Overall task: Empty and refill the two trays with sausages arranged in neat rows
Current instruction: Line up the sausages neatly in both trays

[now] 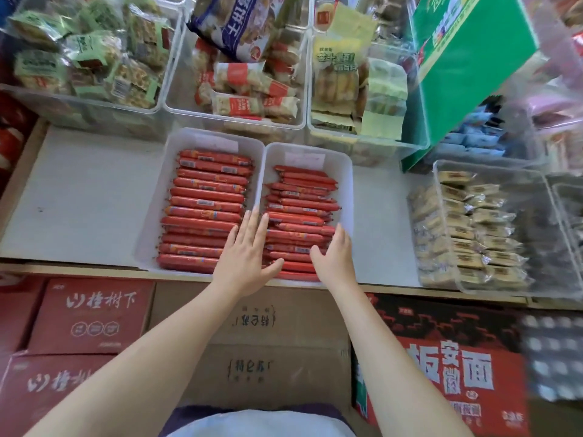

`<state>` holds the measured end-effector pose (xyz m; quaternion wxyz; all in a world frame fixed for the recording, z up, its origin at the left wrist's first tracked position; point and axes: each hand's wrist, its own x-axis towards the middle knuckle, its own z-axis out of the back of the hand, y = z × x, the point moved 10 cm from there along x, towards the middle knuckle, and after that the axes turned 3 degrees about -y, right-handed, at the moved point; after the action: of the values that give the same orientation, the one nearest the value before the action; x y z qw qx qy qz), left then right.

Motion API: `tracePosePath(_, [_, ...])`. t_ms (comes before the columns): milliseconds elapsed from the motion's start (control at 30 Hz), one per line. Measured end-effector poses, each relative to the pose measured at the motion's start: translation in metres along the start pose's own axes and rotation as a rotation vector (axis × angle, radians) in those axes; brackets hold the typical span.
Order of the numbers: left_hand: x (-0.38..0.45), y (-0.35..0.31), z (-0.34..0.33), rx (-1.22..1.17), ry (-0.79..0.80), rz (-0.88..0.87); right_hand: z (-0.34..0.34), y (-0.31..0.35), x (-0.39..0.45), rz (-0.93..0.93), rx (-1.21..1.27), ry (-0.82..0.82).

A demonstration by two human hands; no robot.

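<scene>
- Two white rectangular plastic trays [347,184] side by side on pale counter [79,200], both filled with red-wrapped sausages [205,203] in crosswise rows.
- Left hand [246,257] flat, fingers [257,225] straight over the trays' shared edge, likely pressing rows level.
- Right hand [334,257] at 3 o'clock of it, loosely spread on right tray's sausages, gripping nothing.
- Clear snack bins [164,102] crowding 12 o'clock; green cardboard box [467,58] at 1 o'clock.

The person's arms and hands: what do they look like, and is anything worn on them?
Both arms are bare up to the frame's edge: no sleeves, gloves, watch or bracelet show. The left hand and right hand carry no visible rings, and the nails look short and unpainted. At the bottom edge a pale garment with dark trim shows.
</scene>
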<state>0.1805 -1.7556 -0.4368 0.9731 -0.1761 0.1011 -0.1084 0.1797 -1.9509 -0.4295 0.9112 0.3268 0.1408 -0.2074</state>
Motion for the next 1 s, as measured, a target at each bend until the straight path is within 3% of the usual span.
tracePosePath(267, [0.001,-0.001,0.0,0.007,-0.015,0.007,-0.003,0.008,0.008,0.154,0.034,0.023])
tracePosePath(533, [0.0,-0.001,0.0,-0.03,-0.02,0.0,-0.016,-0.01,0.013,-0.256,0.333,0.047])
tracePosePath(733, [-0.001,-0.003,0.002,-0.037,0.001,0.002,-0.02,-0.004,0.011,-0.274,0.428,0.127])
tracePosePath(833, [0.0,-0.003,0.002,-0.033,0.009,0.0,-0.023,-0.002,0.006,-0.218,0.343,0.176])
tracePosePath(1000, [0.0,-0.002,0.0,-0.037,0.024,-0.002,-0.023,-0.016,-0.005,-0.289,-0.005,0.22])
